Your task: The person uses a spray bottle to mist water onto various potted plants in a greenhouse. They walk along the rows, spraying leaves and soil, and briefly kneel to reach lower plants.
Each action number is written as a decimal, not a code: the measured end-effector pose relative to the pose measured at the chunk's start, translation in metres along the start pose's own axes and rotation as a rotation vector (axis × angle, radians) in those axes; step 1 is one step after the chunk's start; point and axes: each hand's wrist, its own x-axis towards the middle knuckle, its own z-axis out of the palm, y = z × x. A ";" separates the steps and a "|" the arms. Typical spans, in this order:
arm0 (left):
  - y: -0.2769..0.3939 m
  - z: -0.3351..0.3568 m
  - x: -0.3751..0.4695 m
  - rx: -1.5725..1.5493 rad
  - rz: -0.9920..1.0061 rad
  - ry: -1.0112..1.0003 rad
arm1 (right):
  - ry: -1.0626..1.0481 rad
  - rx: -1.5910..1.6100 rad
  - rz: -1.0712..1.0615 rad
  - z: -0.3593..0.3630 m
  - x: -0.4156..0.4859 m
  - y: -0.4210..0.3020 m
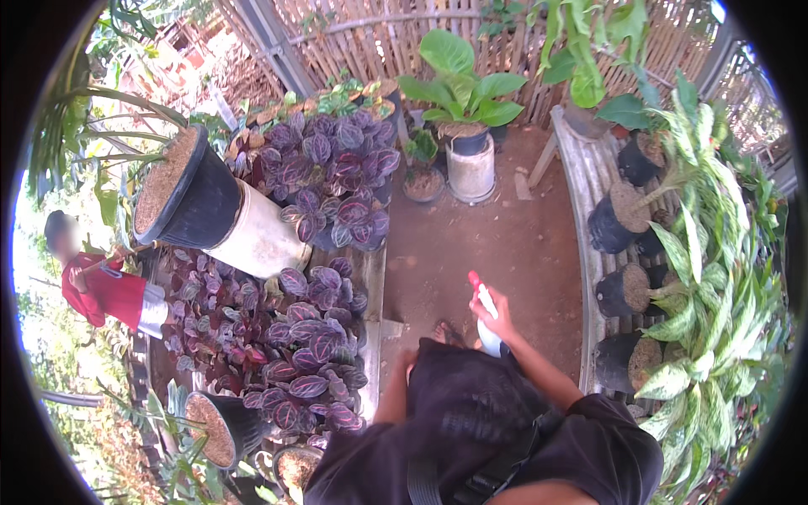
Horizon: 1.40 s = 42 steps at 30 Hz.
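My right hand (pixel 501 317) is closed around the neck of a white spray bottle (pixel 489 339) with a red nozzle, in front of my body. The nozzle points away from me over the dirt path. My left hand (pixel 409 360) hangs at my left side, mostly hidden behind my dark shirt, so its fingers cannot be made out. Nearest to it is the edge of a bench (pixel 374 328) crowded with purple-leaved, pink-veined potted plants (pixel 309 341).
A large black pot (pixel 205 196) leans in view atop a white cylinder (pixel 265 233). Variegated plants (pixel 713 303) in black pots line a corrugated shelf (pixel 590 328) at right. Ahead stand a broad-leaved potted plant (pixel 464 88) and a bamboo fence (pixel 385 44). A person in red (pixel 110 290) holds a stick.
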 end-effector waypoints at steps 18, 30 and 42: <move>0.155 -0.042 0.123 0.167 -0.065 0.369 | 0.091 0.058 0.171 0.029 0.414 0.118; 0.335 -0.079 0.170 0.125 0.060 0.277 | -0.011 -0.080 0.414 0.026 0.550 0.130; 0.374 -0.105 0.195 0.195 0.001 0.203 | -0.002 -0.232 0.458 0.030 0.574 0.151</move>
